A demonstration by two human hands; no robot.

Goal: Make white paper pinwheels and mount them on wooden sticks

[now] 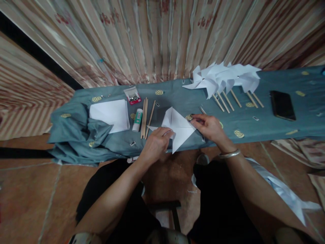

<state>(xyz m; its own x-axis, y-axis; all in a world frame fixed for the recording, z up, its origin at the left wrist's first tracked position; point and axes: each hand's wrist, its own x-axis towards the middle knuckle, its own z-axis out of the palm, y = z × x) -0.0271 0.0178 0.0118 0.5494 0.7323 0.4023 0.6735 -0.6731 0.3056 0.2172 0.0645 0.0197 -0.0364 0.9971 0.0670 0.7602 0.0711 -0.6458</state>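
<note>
A white sheet of paper (179,129), cut and partly folded into a pinwheel shape, lies in front of me near the table's front edge. My left hand (157,141) is closed on its left side, thumb and fingers pinched near the middle. At the paper's right corner, my right hand (209,128) has its thumb and index finger closing on the tip. Left of the paper are several thin wooden sticks (145,118) and a green-and-white glue stick (137,120). What lies under my left fingers is hidden.
Finished white paper pinwheels (223,78) on sticks lie at the back right. A dark phone (282,105) is farther right. At left are a stack of white paper (110,113) and a small red box of metal pins (132,96). Bunched cloth (73,125) covers the left end.
</note>
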